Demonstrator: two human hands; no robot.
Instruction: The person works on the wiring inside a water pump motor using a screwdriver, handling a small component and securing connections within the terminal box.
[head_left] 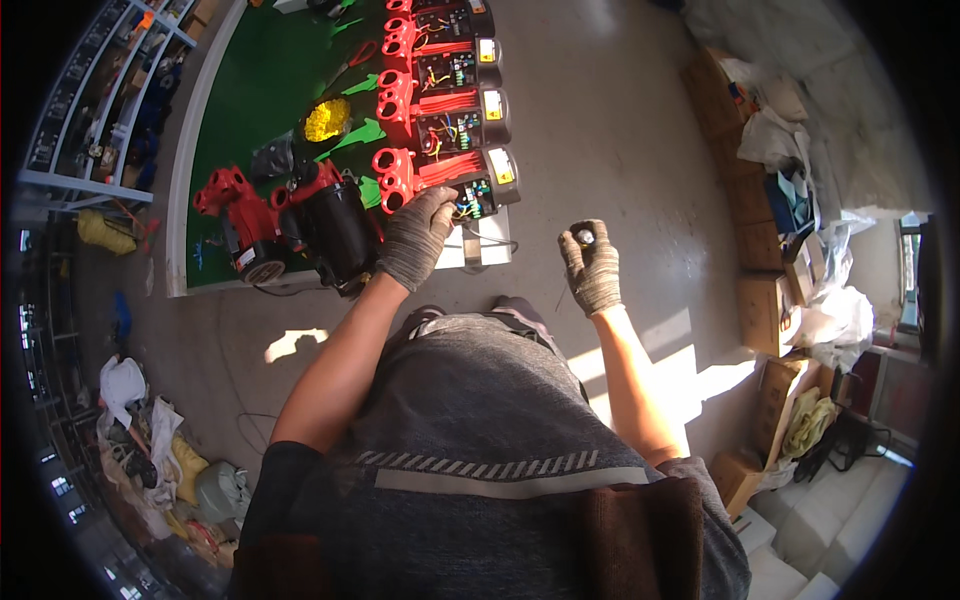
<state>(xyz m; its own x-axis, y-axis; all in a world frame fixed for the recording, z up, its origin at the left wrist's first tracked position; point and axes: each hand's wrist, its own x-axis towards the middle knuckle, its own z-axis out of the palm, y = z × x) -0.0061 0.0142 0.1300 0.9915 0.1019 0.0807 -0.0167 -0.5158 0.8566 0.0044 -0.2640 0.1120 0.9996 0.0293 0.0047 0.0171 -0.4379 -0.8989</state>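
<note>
Left hand [415, 235], gloved, fingers resting on the nearest red housing [445, 180] on the bench [250, 90]; right hand [592, 268] gripping what seems a small cylindrical part [583, 237].

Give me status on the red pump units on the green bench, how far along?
Looks done: nothing confirmable; four red units lie in a row with wiring compartments open, wires showing. In hand: the left hand rests on the nearest unit; the right hand holds a small dark part off the bench. Left: all four look uncovered; a black-bodied pump sits aside.
</note>
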